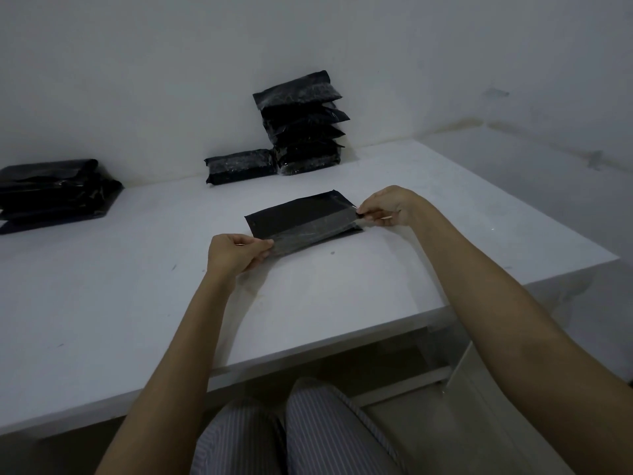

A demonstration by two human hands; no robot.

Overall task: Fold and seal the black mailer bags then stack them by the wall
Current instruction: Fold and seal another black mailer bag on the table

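At the white table (342,303), you work with a stack of sealed bags (303,123) against the wall, a lone sealed bag (239,165) beside it and an unsealed pile (51,192) far left. The black mailer bag (301,219) lies mid-table; your left hand (236,252) and right hand (387,205) pinch its near flap's ends.

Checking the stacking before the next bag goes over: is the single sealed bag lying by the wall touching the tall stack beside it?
Touching. In the head view the single sealed bag butts its right end against the bottom of the tall stack; no tabletop shows between them.
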